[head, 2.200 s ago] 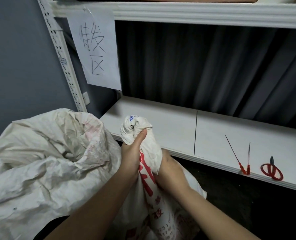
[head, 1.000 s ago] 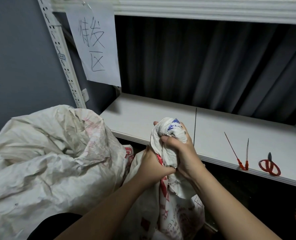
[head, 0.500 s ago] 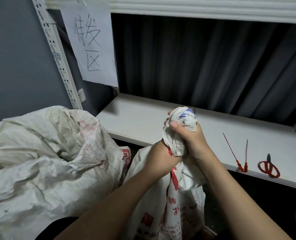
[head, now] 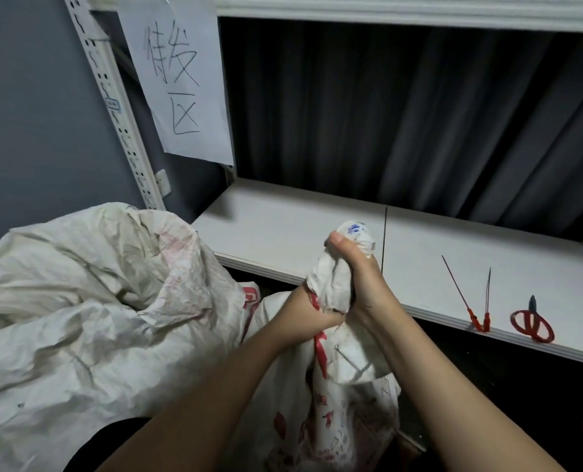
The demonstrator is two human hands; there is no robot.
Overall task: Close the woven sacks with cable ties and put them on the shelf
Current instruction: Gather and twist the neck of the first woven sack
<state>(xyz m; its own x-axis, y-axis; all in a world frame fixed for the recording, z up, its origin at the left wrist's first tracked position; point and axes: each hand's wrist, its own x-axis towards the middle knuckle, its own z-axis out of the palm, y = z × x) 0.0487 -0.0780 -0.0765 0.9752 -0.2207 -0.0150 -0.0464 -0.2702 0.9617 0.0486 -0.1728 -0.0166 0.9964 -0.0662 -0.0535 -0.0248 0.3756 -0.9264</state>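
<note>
Both hands grip the bunched neck of the sack (head: 334, 403), which hangs in front of the shelf (head: 283, 233): the left hand (head: 303, 321) clenched low, the right hand (head: 361, 284) clenched higher, thumb on top. No tie shows on the neck, so I judge closing not yet done. A second sack (head: 96, 301) slumps left, its mouth hidden. Farther off, two ties (head: 470, 301) and scissors (head: 531, 323) lie on the shelf; no sack is on it yet.

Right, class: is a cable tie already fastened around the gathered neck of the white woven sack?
No: both red cable ties lie on the white shelf board, beside the red-handled scissors.
</note>
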